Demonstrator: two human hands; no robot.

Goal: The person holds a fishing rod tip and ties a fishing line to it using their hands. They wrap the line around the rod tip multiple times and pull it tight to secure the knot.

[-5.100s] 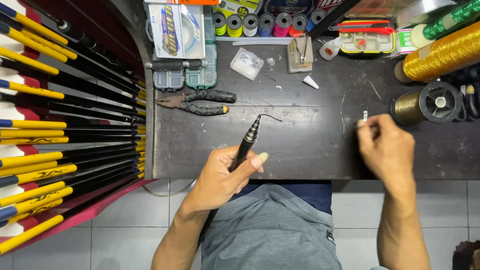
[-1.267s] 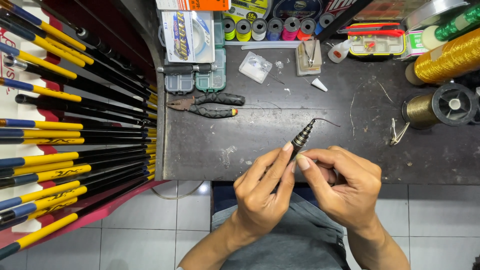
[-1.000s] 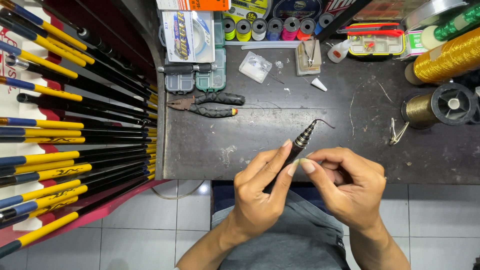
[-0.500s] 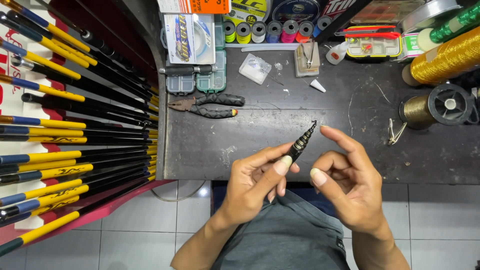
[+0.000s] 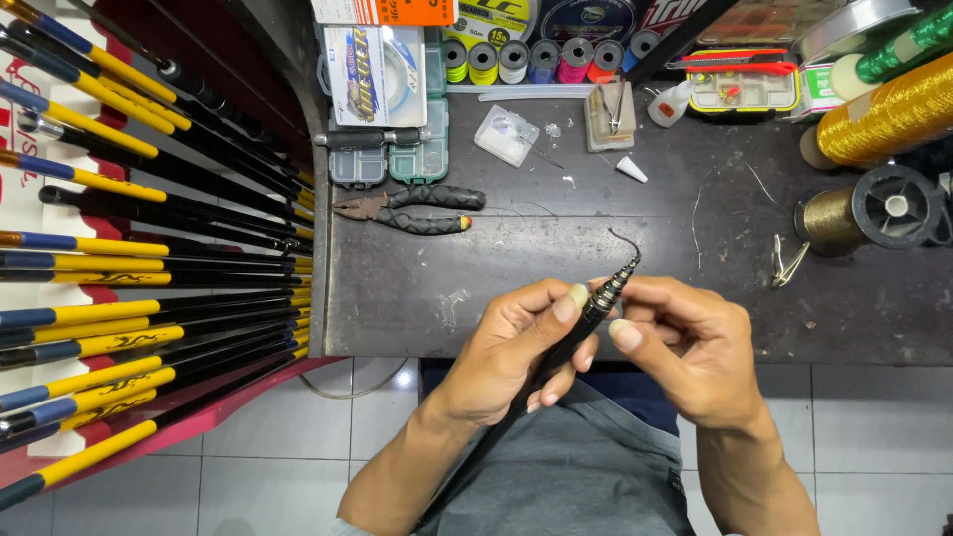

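Head view: we see the left hand point(image 5: 516, 342) and right hand point(image 5: 690, 342) both gripping the black rod point(image 5: 586, 323).
On the tabletop point(image 5: 417, 288), two compartment boxes point(image 5: 389, 159) sit closed, contents unclear.

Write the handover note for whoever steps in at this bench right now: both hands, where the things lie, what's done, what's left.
Left hand: shut on the black telescopic rod, holding it tilted over the bench edge.
Right hand: fingers pinch the rod just below its tip, where a thin curved wire sticks out.
On the dark bench: pliers, gold thread spool, small tackle boxes, row of coloured spools.
Rack of yellow and black rods at the left.
Done: rod gripped, tip presented.
Left: tip work; whether thread is attached cannot be told.
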